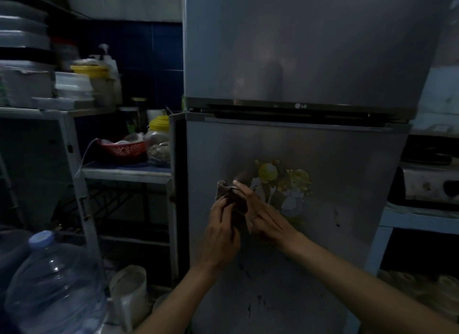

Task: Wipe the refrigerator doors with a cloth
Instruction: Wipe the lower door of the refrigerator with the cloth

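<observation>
Your left hand (221, 230) and right hand (260, 215) both pinch the brown cloth (229, 197) between them, in front of the lower refrigerator door (347, 184), beside its sticker (285, 184).

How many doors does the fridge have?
2. The upper door is above the dark strip with the logo; the lower door, with the cartoon sticker, is below it, behind both hands holding the cloth.
</observation>
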